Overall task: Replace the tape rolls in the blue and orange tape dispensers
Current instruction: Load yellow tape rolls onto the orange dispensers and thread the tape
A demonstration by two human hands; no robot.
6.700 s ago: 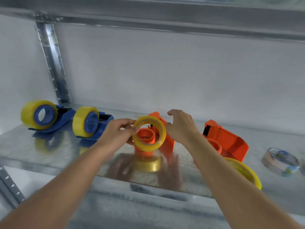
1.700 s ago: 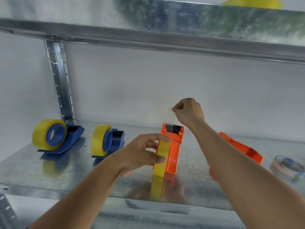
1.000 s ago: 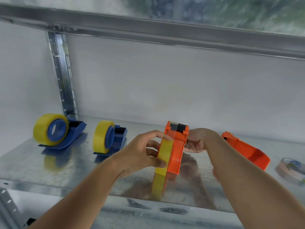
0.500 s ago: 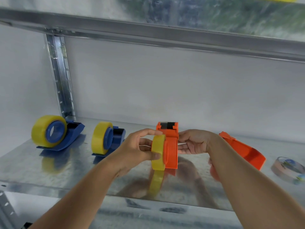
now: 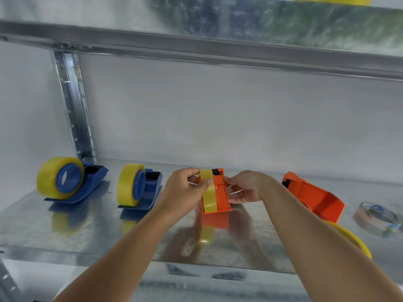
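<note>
An orange tape dispenser [image 5: 221,198] with a yellow tape roll [image 5: 209,196] mounted on its left side is held just above the metal shelf [image 5: 65,232]. My left hand [image 5: 185,192] grips the roll from the left, thumb on its face. From the right, my right hand [image 5: 246,187] clasps the dispenser body. Two blue dispensers [image 5: 87,184] [image 5: 150,188] stand at the left, each carrying a yellow roll. A second orange dispenser [image 5: 314,197] sits to the right with no roll visible on it.
A loose yellow roll [image 5: 353,243] lies at the right, partly behind my right forearm. A clear-wrapped tape roll [image 5: 375,215] rests at the far right. An upper shelf beam [image 5: 196,49] runs overhead, and a slotted upright [image 5: 74,105] stands at the back left.
Earlier I fitted the yellow roll onto the orange dispenser and pulled its tape end up. Since then both hands have tilted the dispenser over and brought it lower, close to the shelf.
</note>
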